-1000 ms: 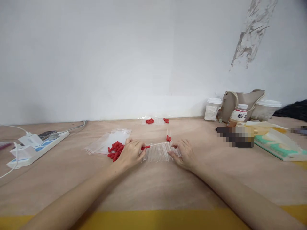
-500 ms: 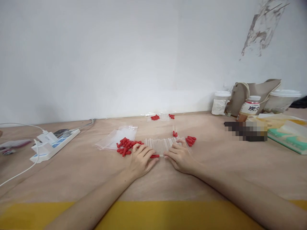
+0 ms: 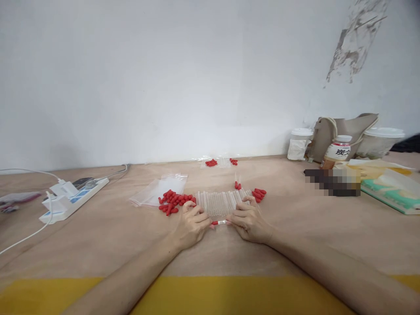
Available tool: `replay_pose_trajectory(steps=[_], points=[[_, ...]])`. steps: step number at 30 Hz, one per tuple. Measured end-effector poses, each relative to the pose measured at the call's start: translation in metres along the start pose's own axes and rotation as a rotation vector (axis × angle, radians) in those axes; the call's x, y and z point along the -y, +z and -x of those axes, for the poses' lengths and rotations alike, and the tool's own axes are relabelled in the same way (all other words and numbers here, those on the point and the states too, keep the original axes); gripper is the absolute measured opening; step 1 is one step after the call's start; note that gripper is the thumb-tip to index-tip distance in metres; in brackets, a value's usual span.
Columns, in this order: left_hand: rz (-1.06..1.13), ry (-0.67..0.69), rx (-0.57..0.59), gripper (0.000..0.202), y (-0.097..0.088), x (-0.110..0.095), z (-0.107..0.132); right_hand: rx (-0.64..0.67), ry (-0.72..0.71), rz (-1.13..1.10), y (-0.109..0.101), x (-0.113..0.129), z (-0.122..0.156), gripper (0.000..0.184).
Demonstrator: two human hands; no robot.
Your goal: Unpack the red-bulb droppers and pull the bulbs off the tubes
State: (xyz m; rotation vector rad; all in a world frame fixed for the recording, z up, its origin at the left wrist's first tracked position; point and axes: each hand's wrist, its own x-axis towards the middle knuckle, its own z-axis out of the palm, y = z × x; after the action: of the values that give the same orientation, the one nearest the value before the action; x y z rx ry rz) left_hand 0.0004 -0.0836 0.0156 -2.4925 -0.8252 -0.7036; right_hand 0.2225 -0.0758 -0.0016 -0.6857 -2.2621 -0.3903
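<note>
A row of clear thin tubes (image 3: 220, 202) lies side by side on the tan table. My left hand (image 3: 192, 225) and my right hand (image 3: 248, 221) meet just in front of the row, fingers pinched on one clear tube with a red cap (image 3: 219, 222) held between them. A heap of loose red caps (image 3: 173, 200) lies left of the row, next to my left hand. A smaller group of red caps (image 3: 259, 194) lies at the row's right end. Two capped tubes (image 3: 237, 183) lie just behind the row.
Clear zip bags (image 3: 159, 188) lie behind the left heap. More red caps on plastic (image 3: 219, 162) sit near the wall. A white power strip (image 3: 70, 197) with cables is at left. Cups, a bottle (image 3: 337, 152), a beige bag (image 3: 344, 134) and a green book (image 3: 390, 195) stand at right.
Both hands have drawn back from the ends of the tube row toward me and come together on a single red-capped tube. The camera view shifted a little.
</note>
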Motion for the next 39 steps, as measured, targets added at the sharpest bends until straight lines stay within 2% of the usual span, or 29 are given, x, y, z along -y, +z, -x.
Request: replay_pose_trajectory(steps=[7,11,16,19,24,27,30,33,36,39], points=[[-0.011,0.029,-0.008,0.024,-0.001,0.000,0.000,-0.023,-0.014,0.000,-0.001,0.000,0.002,0.023],[0.019,-0.028,-0.015,0.023,-0.001,0.008,0.008,-0.040,0.061,0.016,-0.007,-0.012,0.009,0.025],[0.239,-0.189,-0.101,0.017,0.005,0.016,0.013,-0.144,0.394,0.053,-0.007,-0.031,0.004,0.023],[0.277,-0.363,-0.181,0.024,0.002,0.026,0.008,-0.140,0.495,0.061,-0.002,-0.037,-0.002,0.023],[0.115,-0.671,-0.302,0.030,-0.017,0.064,0.012,-0.106,0.432,0.051,0.000,-0.046,-0.008,0.022],[0.125,-0.784,-0.305,0.029,-0.024,0.086,0.020,-0.063,0.396,0.097,0.003,-0.047,-0.013,0.022],[0.166,-0.872,-0.324,0.032,-0.025,0.097,0.025,-0.051,0.424,0.188,0.010,-0.042,-0.018,0.022],[0.134,-0.866,-0.309,0.031,-0.024,0.098,0.025,-0.045,0.439,0.216,0.017,-0.036,-0.019,0.021],[0.014,-0.705,-0.173,0.018,-0.022,0.095,0.021,-0.019,0.434,0.182,0.020,-0.029,-0.018,0.018],[-0.159,-0.558,-0.045,0.015,-0.019,0.093,0.018,0.004,0.454,0.154,0.018,-0.024,-0.018,0.018]])
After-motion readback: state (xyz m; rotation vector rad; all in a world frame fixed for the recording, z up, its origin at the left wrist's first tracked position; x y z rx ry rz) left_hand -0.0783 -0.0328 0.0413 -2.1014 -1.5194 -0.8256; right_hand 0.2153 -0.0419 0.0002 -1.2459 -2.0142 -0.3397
